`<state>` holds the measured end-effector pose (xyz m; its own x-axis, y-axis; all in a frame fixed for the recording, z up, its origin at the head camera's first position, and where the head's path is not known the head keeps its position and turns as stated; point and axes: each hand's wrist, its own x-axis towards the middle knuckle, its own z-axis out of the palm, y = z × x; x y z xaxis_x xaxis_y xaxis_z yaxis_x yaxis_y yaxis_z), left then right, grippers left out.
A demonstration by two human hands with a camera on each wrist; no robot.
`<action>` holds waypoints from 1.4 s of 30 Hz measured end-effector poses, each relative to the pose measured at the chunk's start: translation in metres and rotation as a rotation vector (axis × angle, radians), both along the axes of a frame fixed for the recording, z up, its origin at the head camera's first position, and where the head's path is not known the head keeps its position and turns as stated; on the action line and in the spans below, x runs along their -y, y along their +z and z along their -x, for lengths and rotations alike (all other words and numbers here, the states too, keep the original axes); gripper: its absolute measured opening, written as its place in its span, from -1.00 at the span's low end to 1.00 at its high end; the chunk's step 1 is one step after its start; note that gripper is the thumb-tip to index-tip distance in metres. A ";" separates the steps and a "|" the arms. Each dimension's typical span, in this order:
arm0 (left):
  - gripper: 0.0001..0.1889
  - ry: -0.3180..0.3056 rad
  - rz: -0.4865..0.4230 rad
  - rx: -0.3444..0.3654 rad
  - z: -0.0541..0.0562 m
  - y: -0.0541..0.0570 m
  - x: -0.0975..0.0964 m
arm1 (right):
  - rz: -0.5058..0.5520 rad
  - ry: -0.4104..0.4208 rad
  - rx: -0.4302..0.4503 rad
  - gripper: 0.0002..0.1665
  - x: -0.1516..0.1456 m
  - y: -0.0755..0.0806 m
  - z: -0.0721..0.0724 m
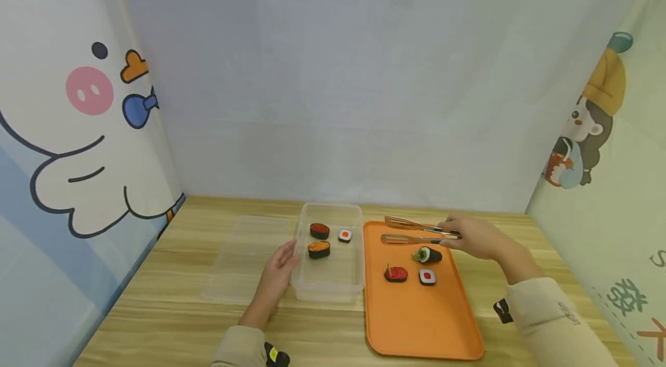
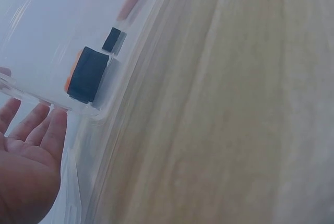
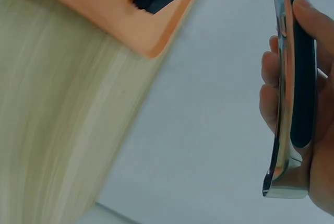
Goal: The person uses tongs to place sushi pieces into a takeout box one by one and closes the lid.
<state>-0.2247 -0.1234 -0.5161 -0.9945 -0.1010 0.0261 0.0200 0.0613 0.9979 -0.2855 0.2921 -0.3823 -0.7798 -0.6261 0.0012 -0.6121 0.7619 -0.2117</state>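
My right hand (image 1: 472, 236) grips metal tongs (image 1: 411, 238) with dark handle grips, held above the far part of an orange tray (image 1: 416, 326). The jaws of the tongs are apart, with nothing between them. Below on the tray lie a cone hand roll (image 1: 430, 255), a red-topped sushi piece (image 1: 396, 274) and a white square roll (image 1: 427, 277). Fingertips of my left hand (image 1: 277, 274) touch the left side of a clear plastic box (image 1: 328, 280). Inside it are a red-topped sushi piece (image 1: 319, 231), an orange-topped one (image 1: 319, 249) and a white square roll (image 1: 345, 235).
A clear flat lid (image 1: 244, 257) lies on the wooden table (image 1: 156, 297), left of the box. The tray stands close to the box's right side. Behind the table hangs a pale curtain (image 1: 338, 95), with printed cartoon sheets at both sides.
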 end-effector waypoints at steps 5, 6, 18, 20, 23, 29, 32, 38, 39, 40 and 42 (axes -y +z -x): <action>-0.51 -0.007 0.003 -0.001 -0.001 0.002 0.001 | 0.013 -0.062 0.054 -0.49 -0.019 -0.006 -0.006; -0.51 -0.009 0.001 -0.001 -0.001 0.002 0.001 | 0.015 -0.068 0.057 -0.48 -0.024 -0.008 -0.008; -0.52 -0.005 -0.001 -0.004 0.001 0.001 0.001 | 0.031 -0.060 0.068 -0.53 -0.068 -0.024 -0.014; -0.52 -0.004 0.000 -0.004 0.001 0.001 0.001 | 0.027 -0.066 0.077 -0.53 -0.072 -0.027 -0.014; -0.52 -0.004 0.001 -0.001 0.001 0.000 0.001 | 0.032 -0.067 0.092 -0.54 -0.077 -0.032 -0.013; -0.51 -0.009 0.003 0.001 0.001 0.000 0.000 | 0.034 -0.028 0.055 -0.60 -0.080 -0.041 -0.011; -0.51 -0.010 0.002 0.002 0.001 -0.001 -0.001 | 0.024 -0.025 0.045 -0.59 -0.080 -0.044 -0.010; -0.52 -0.005 0.005 0.002 0.000 0.000 -0.001 | 0.025 -0.041 0.044 -0.61 -0.074 -0.042 -0.010; -0.52 -0.004 0.004 0.003 0.000 0.000 -0.001 | 0.026 -0.042 0.039 -0.62 -0.072 -0.040 -0.010; -0.52 -0.004 0.003 0.002 -0.001 0.000 -0.001 | 0.025 -0.042 0.030 -0.62 -0.070 -0.039 -0.009; -0.52 -0.002 0.000 0.002 -0.001 0.000 -0.001 | 0.024 -0.038 0.013 -0.63 -0.065 -0.035 -0.008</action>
